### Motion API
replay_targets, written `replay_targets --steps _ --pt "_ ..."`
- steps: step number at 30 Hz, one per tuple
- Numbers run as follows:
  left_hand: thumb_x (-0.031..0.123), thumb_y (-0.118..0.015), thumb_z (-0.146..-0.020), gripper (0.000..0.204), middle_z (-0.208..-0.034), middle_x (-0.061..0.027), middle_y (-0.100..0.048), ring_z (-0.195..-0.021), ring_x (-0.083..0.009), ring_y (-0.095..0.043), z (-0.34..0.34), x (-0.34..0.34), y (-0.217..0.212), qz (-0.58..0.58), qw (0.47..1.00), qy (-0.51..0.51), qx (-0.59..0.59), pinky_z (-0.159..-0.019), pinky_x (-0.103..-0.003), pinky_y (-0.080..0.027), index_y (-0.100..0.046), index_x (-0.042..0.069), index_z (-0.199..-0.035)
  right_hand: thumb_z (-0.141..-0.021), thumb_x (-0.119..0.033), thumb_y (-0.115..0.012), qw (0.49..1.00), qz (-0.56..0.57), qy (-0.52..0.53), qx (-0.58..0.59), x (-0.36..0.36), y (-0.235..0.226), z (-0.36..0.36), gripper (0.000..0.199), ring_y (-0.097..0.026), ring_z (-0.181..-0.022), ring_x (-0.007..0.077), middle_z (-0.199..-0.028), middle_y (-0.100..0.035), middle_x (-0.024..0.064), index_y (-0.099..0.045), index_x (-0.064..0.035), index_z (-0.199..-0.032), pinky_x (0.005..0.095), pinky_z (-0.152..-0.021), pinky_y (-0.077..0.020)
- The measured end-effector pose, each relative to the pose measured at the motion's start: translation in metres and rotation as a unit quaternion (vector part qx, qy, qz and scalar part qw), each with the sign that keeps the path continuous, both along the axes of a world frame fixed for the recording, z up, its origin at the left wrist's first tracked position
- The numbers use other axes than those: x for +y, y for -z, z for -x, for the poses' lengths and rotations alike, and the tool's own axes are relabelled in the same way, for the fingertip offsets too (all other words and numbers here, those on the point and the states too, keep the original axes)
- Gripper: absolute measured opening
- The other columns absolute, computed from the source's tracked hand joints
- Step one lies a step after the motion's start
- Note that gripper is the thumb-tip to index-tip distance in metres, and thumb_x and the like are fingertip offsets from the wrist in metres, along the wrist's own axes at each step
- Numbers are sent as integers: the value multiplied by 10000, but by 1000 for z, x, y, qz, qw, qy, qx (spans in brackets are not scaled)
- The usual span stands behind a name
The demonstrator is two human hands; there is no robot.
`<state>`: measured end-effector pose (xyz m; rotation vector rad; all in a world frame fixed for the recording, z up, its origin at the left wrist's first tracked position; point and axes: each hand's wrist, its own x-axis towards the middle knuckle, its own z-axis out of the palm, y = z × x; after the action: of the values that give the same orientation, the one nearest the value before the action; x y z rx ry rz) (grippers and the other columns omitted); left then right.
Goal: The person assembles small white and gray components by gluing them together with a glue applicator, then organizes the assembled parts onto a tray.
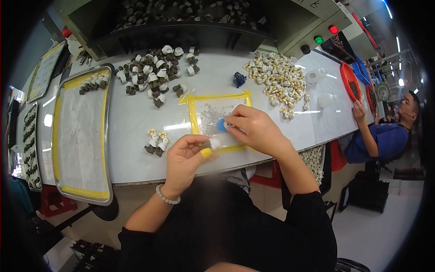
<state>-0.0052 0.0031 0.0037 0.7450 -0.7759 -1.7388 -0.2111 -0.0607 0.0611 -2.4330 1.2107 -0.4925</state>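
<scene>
The worktop [136, 122] was white and glossy. The mat [213, 115] was clear, speckled with pale grey bits, and bordered in yellow tape. The left hand [183, 161] wore a yellow thumb cot and held a part [212, 143] coloured white and dark grey. A wrist bracelet [166, 197] was of pale beads. The right hand [253, 129] pinched a blue tool [221, 125]. The tray [81, 133] was silver metal, lined white with yellow edging. One pile [154, 72] was dark brown and white; another pile [278, 81] was cream and yellow. The person's sleeves were black. The machine's lamps showed red [334, 29] and green [319, 40]. The dish [350, 81] was red. A neighbour's shirt [385, 140] was blue.
</scene>
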Motion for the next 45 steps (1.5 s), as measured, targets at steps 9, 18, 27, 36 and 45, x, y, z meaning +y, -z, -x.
replay_targets --steps 9,18,27,36,45 --pt "-49 -612 -830 252 -978 -179 -619 -834 -250 -658 4 -1 -4 -12 999 -28 12 -760 -320 -560 -522 -71 -1064 -745 -65 -697 998 -12 49 -37 4 0 -1 208 -603 -709 228 -841 -603 91 -680 -26 -948 298 -622 -494" --pt "-53 -608 -831 234 -963 -186 -630 -823 -249 -662 6 -1 -3 11 1000 -28 0 -754 -320 -566 -539 -71 -1054 -744 -53 -705 997 11 45 -69 8 -3 -2 214 -598 -711 213 -857 -605 86 -679 -27 -955 284 -616 -486" --pt "-58 -598 -835 228 -978 -196 -628 -826 -261 -664 4 -1 -2 16 1000 -25 -2 -759 -339 -571 -539 -75 -1054 -736 -11 -703 965 -129 59 -220 20 -13 -4 245 -606 -744 150 -885 -629 82 -682 -9 -980 254 -633 -476" --pt "-59 -599 -835 200 -978 -204 -636 -815 -263 -665 5 3 4 11 999 -19 -24 -746 -350 -574 -560 -76 -1031 -719 2 -709 966 -163 15 -198 24 -6 -5 255 -626 -765 171 -875 -661 104 -688 1 -973 252 -660 -485" --pt "-73 -600 -829 212 -970 -185 -632 -818 -242 -661 -1 4 -4 -14 999 20 -44 -762 -336 -564 -546 -80 -1034 -745 -37 -707 932 -234 34 -276 32 6 1 232 -627 -767 176 -874 -664 98 -675 14 -969 258 -690 -483"
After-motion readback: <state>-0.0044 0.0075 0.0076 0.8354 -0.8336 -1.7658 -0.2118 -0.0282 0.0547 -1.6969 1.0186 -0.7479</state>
